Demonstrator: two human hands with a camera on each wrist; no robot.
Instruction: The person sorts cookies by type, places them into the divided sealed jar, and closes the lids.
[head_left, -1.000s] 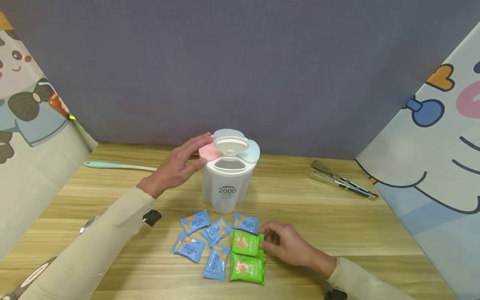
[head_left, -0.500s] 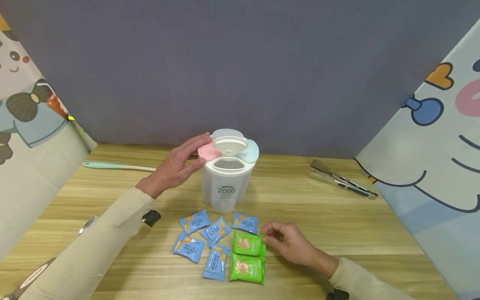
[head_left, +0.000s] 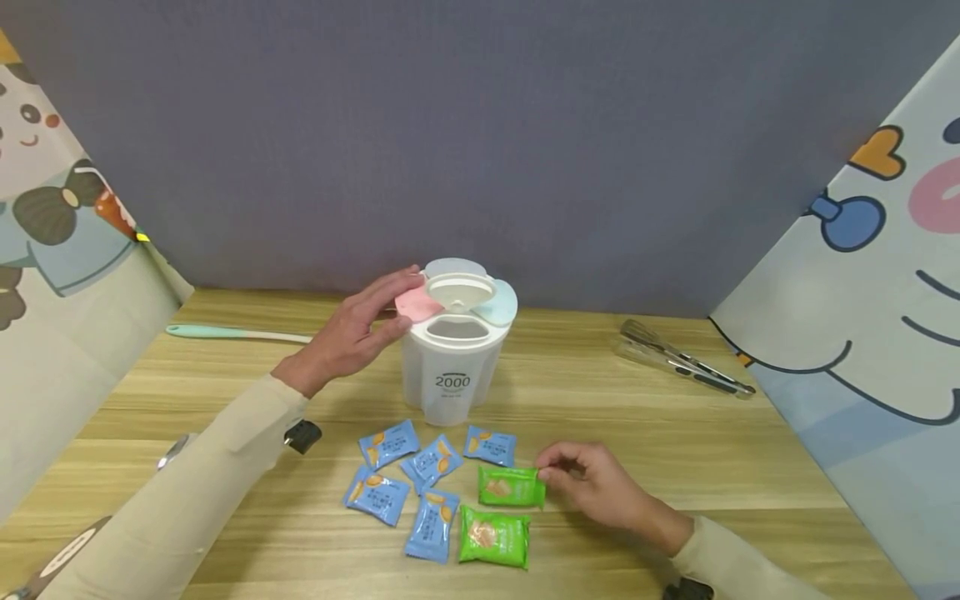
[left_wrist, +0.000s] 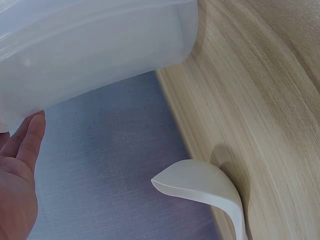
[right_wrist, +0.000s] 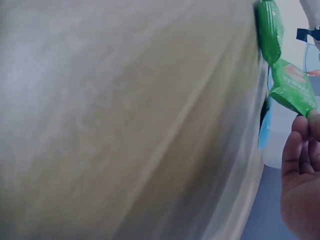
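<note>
A white container (head_left: 453, 358) marked 2000, with pink and pale blue lid flaps, stands on the table. My left hand (head_left: 348, 337) rests on its left side by the pink flap, thumb in front and fingers behind. In the left wrist view the fingers (left_wrist: 31, 140) lie nearly straight against its wall. My right hand (head_left: 600, 487) pinches the right end of a green biscuit packet (head_left: 512, 487). The right wrist view shows this packet (right_wrist: 294, 87) tilted up between thumb and fingertips. A second green packet (head_left: 493, 537) lies in front of it.
Several blue biscuit packets (head_left: 431, 464) lie before the container. Metal tongs (head_left: 686, 358) lie at the right. On the left is a mint-handled tool (head_left: 206, 332), whose white curved head (left_wrist: 205, 182) shows in the left wrist view. A grey wall (head_left: 480, 150) stands behind.
The pinched green packet has shifted right and tilted, parting from the second green packet. My right hand has moved slightly right with it. The left hand has stayed on the container.
</note>
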